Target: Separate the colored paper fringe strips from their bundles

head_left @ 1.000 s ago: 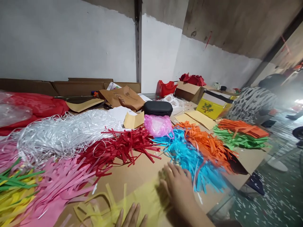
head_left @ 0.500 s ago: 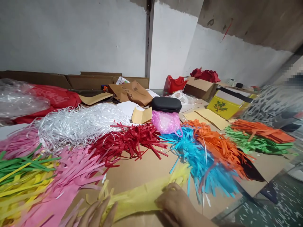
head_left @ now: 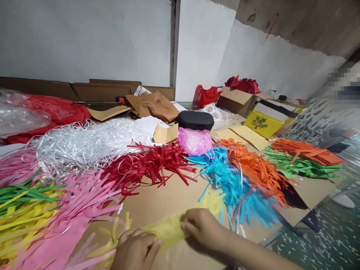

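Note:
Thin yellow tissue paper point(head_left: 168, 228) with fringed ends stretches between my two hands, just above the cardboard surface. My left hand point(head_left: 137, 249) is curled closed on its near-left part, with loose yellow strips poking out beyond the knuckles. At the other side my right hand point(head_left: 201, 227) pinches the paper, and its fringe spreads behind the fingers toward the blue tissue fringe point(head_left: 239, 191). Pink tissue fringe point(head_left: 81, 198) lies left of my left hand. Beyond both hands is red tissue fringe point(head_left: 157, 159). Motion blurs the paper slightly.
White shiny ribbon point(head_left: 90, 146) is heaped at the back left. A pink plastic bag point(head_left: 195, 141) and a black case point(head_left: 196, 120) sit mid-table. Orange fringe point(head_left: 253, 165), green fringe point(head_left: 303, 163) and a yellow box point(head_left: 261, 120) are on the right. Yellow fringe point(head_left: 25, 225) lies left.
My left hand has moved right and its fingers have curled in. The yellow paper span between my hands is shorter. My right hand has risen slightly, and the view has shifted a little.

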The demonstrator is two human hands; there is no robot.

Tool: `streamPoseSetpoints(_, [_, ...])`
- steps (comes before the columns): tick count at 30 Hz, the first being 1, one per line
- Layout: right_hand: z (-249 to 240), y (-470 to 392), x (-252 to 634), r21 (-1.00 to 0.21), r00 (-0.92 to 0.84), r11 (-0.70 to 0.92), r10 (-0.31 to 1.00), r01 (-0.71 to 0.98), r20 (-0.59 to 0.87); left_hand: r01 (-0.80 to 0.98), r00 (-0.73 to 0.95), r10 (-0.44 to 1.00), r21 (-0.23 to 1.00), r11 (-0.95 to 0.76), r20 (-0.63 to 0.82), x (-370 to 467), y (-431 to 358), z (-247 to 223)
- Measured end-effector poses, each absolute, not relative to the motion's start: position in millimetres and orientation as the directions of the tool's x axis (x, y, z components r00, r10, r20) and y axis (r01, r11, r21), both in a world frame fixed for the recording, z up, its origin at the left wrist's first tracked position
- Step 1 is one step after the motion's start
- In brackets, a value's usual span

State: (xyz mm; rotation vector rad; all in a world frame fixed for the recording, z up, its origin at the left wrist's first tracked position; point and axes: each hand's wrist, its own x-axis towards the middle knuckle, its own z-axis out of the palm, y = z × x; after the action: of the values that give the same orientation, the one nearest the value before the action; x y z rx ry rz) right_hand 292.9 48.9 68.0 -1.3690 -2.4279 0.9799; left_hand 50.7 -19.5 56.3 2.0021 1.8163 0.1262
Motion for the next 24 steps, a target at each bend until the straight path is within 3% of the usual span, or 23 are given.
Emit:
streamPoseSetpoints(4, [69.3,65.0,281.9,-0.512,-0.552,0.413,0.820,0.753,-0.150,0.971,0.028,0.960,0.236,0.040,-0.280,64.0,-6.8,72.9])
streamPoseSetpoints(7, [64.2,70.3,280.0,-0.490,-0.553,0.427,0.821,0.761,-0.144,0.974,-0.007,0.960,0.214,0.069,-0.279,66.3,0.7,75.6])
streamPoseSetpoints(24, [52.2,81.7,278.2,-0.497,-0.565,0.445,0.817,0.745,-0.116,0.989,-0.039,0.959,0.129,0.078,-0.281,65.0,4.8,66.0])
